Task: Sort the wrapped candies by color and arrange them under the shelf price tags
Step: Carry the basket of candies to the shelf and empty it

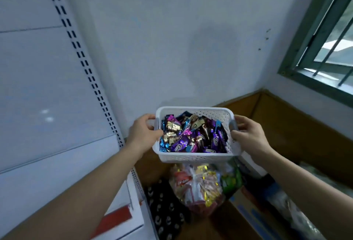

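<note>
Wrapped candies (193,134) are piled loose in a white plastic basket (194,158), totally mixed: purple, blue, gold and a few pink, with the foil wrappers every which way. Nothing looks sorted yet, as far as I can see. The plastic basket is up in the air, a bit below the middle of the view. Its long axis runs 9 to 3 o'clock.

Left hand (145,131) is at the 9 o'clock end, fingers hooked round the grey handle there. Right hand (248,132) mirrors it at the 3 o'clock end, fingers wrapped on the other handle. So both hands are taken up with the carry and neither touches a candy. They sit about equally close to the pile.

What matters next, I reckon: the shelf unit (47,87) lies off at 9 to 10 o'clock from the plastic basket, past the left hand, with its slotted upright (86,64) in between. So the carry would go leftward, left hand leading. No price tags are in view though, so I can't say which row.

At 6 o'clock, straight below, there's a clear bag of snacks (198,188) and some black packets (166,211) inside a cardboard box (286,125). A window (328,48) sits up at 2 o'clock.
</note>
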`<action>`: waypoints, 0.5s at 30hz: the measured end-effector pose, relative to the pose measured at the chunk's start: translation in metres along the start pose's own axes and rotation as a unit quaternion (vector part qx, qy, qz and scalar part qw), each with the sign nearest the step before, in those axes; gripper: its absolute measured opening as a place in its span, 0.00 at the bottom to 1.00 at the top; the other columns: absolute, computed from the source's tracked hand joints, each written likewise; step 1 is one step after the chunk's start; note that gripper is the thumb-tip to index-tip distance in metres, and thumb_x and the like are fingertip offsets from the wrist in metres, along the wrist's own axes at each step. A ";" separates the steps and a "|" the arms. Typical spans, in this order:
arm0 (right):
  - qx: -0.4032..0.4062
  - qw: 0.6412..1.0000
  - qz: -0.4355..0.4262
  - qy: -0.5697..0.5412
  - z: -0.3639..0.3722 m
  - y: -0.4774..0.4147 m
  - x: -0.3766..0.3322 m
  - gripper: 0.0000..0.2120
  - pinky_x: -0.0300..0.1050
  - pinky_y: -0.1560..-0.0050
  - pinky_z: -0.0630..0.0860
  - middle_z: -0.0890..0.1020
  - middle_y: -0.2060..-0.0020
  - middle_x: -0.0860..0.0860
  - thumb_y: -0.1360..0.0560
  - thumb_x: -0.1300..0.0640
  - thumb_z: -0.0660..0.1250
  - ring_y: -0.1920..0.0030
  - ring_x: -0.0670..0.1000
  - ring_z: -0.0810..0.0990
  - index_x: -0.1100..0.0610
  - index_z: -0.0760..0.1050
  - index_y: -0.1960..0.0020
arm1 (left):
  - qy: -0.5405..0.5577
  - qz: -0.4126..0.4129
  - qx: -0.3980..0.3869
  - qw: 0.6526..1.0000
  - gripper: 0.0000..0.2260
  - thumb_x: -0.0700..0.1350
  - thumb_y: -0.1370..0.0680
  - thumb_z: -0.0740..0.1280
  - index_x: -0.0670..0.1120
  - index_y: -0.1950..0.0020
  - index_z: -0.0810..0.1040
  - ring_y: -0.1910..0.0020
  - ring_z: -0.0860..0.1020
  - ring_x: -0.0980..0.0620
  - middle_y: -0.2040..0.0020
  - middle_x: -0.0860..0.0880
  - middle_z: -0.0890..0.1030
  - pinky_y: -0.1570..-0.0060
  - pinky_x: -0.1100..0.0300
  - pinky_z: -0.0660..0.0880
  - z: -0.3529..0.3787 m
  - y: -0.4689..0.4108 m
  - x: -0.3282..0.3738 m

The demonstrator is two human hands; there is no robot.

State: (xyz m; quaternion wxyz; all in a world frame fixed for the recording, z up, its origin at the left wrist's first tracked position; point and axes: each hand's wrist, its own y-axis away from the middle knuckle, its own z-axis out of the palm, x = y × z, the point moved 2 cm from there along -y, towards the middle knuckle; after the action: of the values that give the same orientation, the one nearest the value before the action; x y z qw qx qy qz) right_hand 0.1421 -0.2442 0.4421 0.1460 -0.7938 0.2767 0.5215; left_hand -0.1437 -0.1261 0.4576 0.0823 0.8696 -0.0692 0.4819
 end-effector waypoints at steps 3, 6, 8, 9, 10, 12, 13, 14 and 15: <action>-0.027 0.999 -0.012 -0.019 -0.008 0.031 -0.039 0.25 0.47 0.64 0.81 0.85 0.58 0.53 0.29 0.70 0.69 0.62 0.51 0.85 0.50 0.79 0.36 | -0.002 0.006 0.019 1.000 0.23 0.39 0.27 0.74 0.50 0.34 0.76 0.61 0.83 0.50 0.59 0.48 0.83 0.62 0.55 0.79 -0.042 0.038 0.020; -0.041 0.998 -0.021 -0.030 -0.012 0.053 -0.068 0.25 0.45 0.63 0.80 0.85 0.57 0.53 0.29 0.68 0.70 0.61 0.52 0.84 0.52 0.79 0.34 | 0.016 -0.002 0.037 0.999 0.22 0.39 0.27 0.74 0.49 0.34 0.75 0.65 0.80 0.51 0.62 0.48 0.80 0.68 0.59 0.74 -0.075 0.077 0.033; -0.055 0.997 -0.032 -0.038 -0.011 0.065 -0.085 0.24 0.44 0.62 0.81 0.86 0.57 0.53 0.29 0.69 0.70 0.62 0.50 0.85 0.54 0.80 0.35 | 0.027 -0.016 0.051 0.998 0.21 0.39 0.26 0.73 0.49 0.35 0.74 0.65 0.80 0.51 0.61 0.46 0.80 0.69 0.60 0.73 -0.091 0.101 0.036; -0.070 0.996 -0.036 -0.041 -0.010 0.071 -0.092 0.24 0.46 0.61 0.82 0.86 0.57 0.53 0.29 0.69 0.70 0.62 0.50 0.86 0.54 0.79 0.35 | 0.037 -0.028 0.059 0.997 0.21 0.39 0.26 0.73 0.49 0.35 0.74 0.63 0.81 0.50 0.59 0.45 0.80 0.69 0.59 0.74 -0.098 0.113 0.035; -0.087 0.995 -0.037 -0.043 -0.007 0.077 -0.099 0.25 0.48 0.60 0.84 0.86 0.56 0.53 0.29 0.68 0.70 0.61 0.50 0.87 0.54 0.79 0.34 | 0.053 -0.040 0.067 0.996 0.21 0.38 0.26 0.73 0.49 0.35 0.74 0.61 0.82 0.49 0.57 0.44 0.81 0.67 0.58 0.76 -0.105 0.123 0.034; -0.116 0.992 -0.044 -0.034 -0.001 0.083 -0.110 0.24 0.48 0.62 0.84 0.86 0.54 0.54 0.28 0.67 0.71 0.59 0.51 0.87 0.53 0.77 0.33 | 0.106 -0.068 0.083 0.989 0.22 0.36 0.26 0.72 0.50 0.34 0.74 0.59 0.82 0.48 0.54 0.43 0.81 0.66 0.56 0.78 -0.115 0.137 0.034; -0.121 0.991 -0.050 -0.025 0.001 0.083 -0.114 0.24 0.46 0.65 0.83 0.85 0.53 0.54 0.27 0.66 0.71 0.59 0.52 0.87 0.53 0.76 0.33 | 0.140 -0.083 0.088 0.983 0.23 0.35 0.26 0.72 0.50 0.34 0.75 0.59 0.82 0.48 0.54 0.42 0.81 0.66 0.56 0.78 -0.119 0.142 0.033; -0.121 0.991 -0.057 -0.020 0.004 0.083 -0.118 0.24 0.44 0.66 0.82 0.85 0.53 0.54 0.27 0.66 0.72 0.59 0.52 0.86 0.53 0.75 0.33 | 0.176 -0.096 0.094 0.975 0.23 0.34 0.27 0.71 0.50 0.35 0.75 0.60 0.81 0.48 0.54 0.43 0.81 0.66 0.56 0.78 -0.122 0.146 0.034; -0.126 0.990 -0.061 -0.022 0.008 0.083 -0.122 0.25 0.43 0.67 0.81 0.85 0.53 0.54 0.27 0.66 0.72 0.59 0.51 0.86 0.53 0.74 0.32 | 0.207 -0.108 0.100 0.967 0.22 0.33 0.27 0.71 0.50 0.35 0.76 0.60 0.81 0.49 0.53 0.43 0.80 0.68 0.57 0.77 -0.126 0.149 0.036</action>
State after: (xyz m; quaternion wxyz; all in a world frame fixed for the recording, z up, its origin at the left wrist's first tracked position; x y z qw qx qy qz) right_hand 0.0504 -0.2717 0.5544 0.0823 -0.8097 0.1570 0.5594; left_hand -0.2586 -0.2470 0.5649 0.0584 0.7569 0.0921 0.6444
